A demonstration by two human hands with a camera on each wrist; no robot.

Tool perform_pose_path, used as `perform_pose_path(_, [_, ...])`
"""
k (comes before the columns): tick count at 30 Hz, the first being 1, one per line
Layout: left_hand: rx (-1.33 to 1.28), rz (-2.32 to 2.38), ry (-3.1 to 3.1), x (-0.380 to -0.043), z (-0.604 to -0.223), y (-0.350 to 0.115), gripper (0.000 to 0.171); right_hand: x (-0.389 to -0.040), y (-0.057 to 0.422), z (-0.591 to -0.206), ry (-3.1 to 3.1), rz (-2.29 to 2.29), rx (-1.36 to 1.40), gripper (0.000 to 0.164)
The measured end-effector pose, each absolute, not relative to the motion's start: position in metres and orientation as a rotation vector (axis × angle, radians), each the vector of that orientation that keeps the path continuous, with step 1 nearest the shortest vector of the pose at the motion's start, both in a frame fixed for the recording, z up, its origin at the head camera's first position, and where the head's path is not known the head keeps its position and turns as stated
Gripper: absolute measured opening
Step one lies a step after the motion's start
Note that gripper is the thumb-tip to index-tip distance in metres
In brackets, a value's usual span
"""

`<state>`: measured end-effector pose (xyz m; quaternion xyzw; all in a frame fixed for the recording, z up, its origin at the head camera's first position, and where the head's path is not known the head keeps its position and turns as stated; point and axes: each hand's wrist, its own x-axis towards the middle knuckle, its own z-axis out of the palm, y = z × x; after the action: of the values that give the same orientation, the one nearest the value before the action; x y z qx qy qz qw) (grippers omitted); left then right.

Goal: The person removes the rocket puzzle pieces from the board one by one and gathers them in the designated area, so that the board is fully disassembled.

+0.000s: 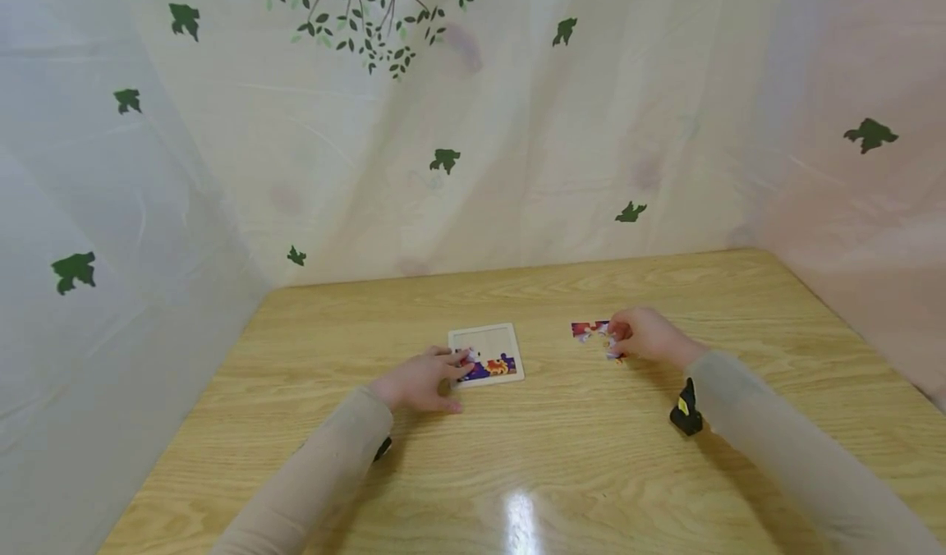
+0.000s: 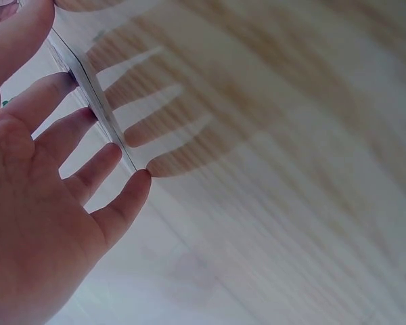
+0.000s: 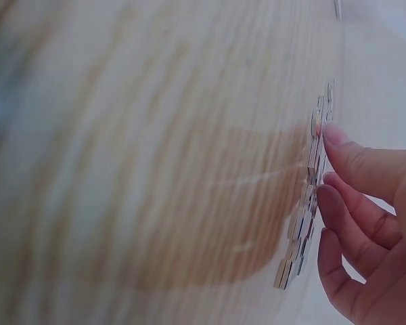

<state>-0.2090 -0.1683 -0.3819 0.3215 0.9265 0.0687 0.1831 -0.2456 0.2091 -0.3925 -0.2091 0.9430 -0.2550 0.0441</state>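
Observation:
A square jigsaw puzzle tray (image 1: 519,350) with a pale rim lies left of the table's middle. Joined purple, orange and white pieces (image 1: 497,367) fill its lower part. My left hand (image 1: 423,381) rests on the tray's left side, fingers spread and fairly straight. In the left wrist view, its fingertips (image 2: 132,183) touch along the tray edge. To the right lies a group of loose puzzle pieces (image 1: 584,330), red, purple and white. Over them, my right hand (image 1: 649,337) pinches a puzzle piece with thumb and curled fingers; the fingers partly hide it. The right wrist view shows the pieces (image 3: 299,223) edge-on.
The wood-grain table (image 1: 517,440) reaches back to a pale curtain (image 1: 502,218) printed with green leaves, which also hangs at both sides. A black wrist device (image 1: 686,411) hangs under the right sleeve. Light glares off the table's front.

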Motion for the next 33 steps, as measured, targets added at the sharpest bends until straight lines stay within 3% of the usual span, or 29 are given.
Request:
perform_pose_path(18, [0.934,0.185,2.613,-0.224,-0.383,-0.166,0.068,-0.266,0.198,-0.386,2.839,-0.784,-0.642,0.021])
perform_pose_path(33, [0.813,0.188,2.635,-0.232,-0.383,-0.161,0.067,-0.277,0.162,-0.391,2.744,-0.899,-0.808,0.020])
